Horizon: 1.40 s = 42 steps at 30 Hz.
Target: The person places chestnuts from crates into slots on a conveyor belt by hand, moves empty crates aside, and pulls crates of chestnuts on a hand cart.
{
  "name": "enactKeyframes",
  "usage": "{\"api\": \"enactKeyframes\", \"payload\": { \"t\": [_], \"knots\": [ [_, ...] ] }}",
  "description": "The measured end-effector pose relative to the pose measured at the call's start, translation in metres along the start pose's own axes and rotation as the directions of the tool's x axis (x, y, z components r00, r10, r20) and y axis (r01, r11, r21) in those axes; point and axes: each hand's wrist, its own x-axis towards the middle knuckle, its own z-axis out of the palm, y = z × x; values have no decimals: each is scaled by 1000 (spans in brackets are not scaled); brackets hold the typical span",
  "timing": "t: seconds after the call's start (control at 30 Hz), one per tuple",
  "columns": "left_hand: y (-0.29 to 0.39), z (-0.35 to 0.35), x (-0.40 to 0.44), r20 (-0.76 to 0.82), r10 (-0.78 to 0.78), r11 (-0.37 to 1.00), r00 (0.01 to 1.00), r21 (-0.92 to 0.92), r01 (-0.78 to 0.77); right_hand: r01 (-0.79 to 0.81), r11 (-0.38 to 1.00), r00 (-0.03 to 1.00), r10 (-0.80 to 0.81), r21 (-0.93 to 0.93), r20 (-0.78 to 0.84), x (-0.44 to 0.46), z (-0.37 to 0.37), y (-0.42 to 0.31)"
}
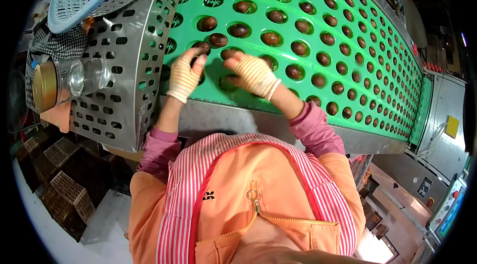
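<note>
A green sheet (198,92) with rows of oval pockets spreads in front of me, most pockets holding a dark brown egg. My left hand (184,74), in a striped fingerless glove, is curled with its fingertips on a brown egg (201,46) at the near left. Just to the right lies another egg (218,40), apart from both hands. My right hand (252,73), gloved the same way and blurred at the fingertips, reaches left over the pockets with its fingers apart. Close to its fingertips is an egg (229,53), partly hidden.
A perforated metal guard (126,85) borders the sheet on the left, with a light blue plastic basket (74,20) on top. Beside it stands a jar with a gold lid (44,86). A steel edge (268,121) runs along my side. A control panel (449,209) is at far right.
</note>
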Motion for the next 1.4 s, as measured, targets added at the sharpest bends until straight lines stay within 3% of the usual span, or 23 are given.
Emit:
{"api": "enactKeyframes", "payload": {
  "t": [0.07, 0.1, 0.17, 0.2, 0.23, 0.3, 0.37, 0.43, 0.5, 0.53, 0.57, 0.63, 0.7, 0.77, 0.83, 0.9, 1.0, 1.03, 1.17, 1.2, 1.3, 1.33, 1.4],
  "knots": [
    [-16, 24, -13, -66, 22, 985, 998, -167, -32, 94, 986, 994, -87, -135, 60, -4, 27, -7],
    [-3, 23, -18, -21, -116, 945, 993, -309, 103, 133, 971, 989, -118, -198, 88, -7, 49, -1],
    [-19, 28, -15, -51, -218, 789, 975, -597, 146, 208, 974, 961, -221, -91, -164, -16, 68, 2],
    [-26, 34, -6, -209, -135, 728, 968, -684, -47, 186, 980, 946, -197, -66, -259, -15, 65, 1],
    [-24, 27, 11, -313, -105, 814, 944, -572, -100, 166, 985, 922, -168, -36, -348, -15, 61, -1],
    [-8, 20, 47, -201, -267, 699, 942, -714, 46, 95, 995, 882, -71, 27, -465, -4, 50, 2],
    [-28, 39, 108, -445, 0, 962, 895, -245, -122, -28, 999, 906, 10, -36, -422, 11, 38, -2],
    [12, 37, 142, -326, -32, 991, 945, -131, -11, -126, 989, 925, 90, -77, -369, 29, 27, -13],
    [-2, 47, 175, -160, 3, 985, 987, 168, 24, -128, 981, 941, 72, -148, -332, 45, 27, -7],
    [-18, 51, 190, 4, -31, 940, 999, 340, 28, -158, 972, 950, 102, -173, -297, 51, 25, -6],
    [-36, 55, 199, 79, -6, 906, 997, 422, -28, -186, 963, 957, 132, -194, -260, 58, 23, -3],
    [-17, 51, 182, -60, 66, 886, 996, 464, -31, -220, 964, 950, 176, -153, -258, 67, 18, 8],
    [-10, 41, 159, -87, 146, 865, 985, 494, -84, -228, 968, 954, 201, -102, -224, 71, 11, 18],
    [-10, 33, 135, 31, -13, 858, 999, 513, -5, -195, 979, 942, 171, -57, -288, 68, 5, 27],
    [-25, 31, 119, 226, -71, 874, 972, 484, -49, -184, 982, 931, 160, -43, -329, 67, -8, 42],
    [-41, 40, 106, 146, 84, 864, 986, 482, -145, -193, 981, 874, 174, 5, -453, 72, -32, 56],
    [-34, 38, 105, 145, 119, 851, 982, 495, -177, -148, 986, 754, 61, -79, -654, 104, -57, 104],
    [-26, 34, 105, 136, 128, 824, 982, 537, -182, -186, 982, 754, 114, -44, -647, 109, -69, 101],
    [-8, 23, 111, -31, 236, 678, 971, 722, -141, -265, 925, 918, 156, -273, -365, 140, -69, 122],
    [-6, 21, 114, 36, 182, 670, 983, 727, -150, -258, 915, 940, 163, -311, -298, 141, -65, 123],
    [-40, 37, 112, 184, 52, 738, 982, 655, -162, -231, 973, 847, 211, 21, -487, 119, -44, 126],
    [-40, 35, 109, 171, 71, 766, 983, 622, -163, -267, 953, 788, 302, 144, -537, 107, -45, 117],
    [-38, 32, 105, 52, 139, 846, 989, 513, -146, -239, 947, 691, 320, 212, -648, 79, -40, 120]
  ]
}}
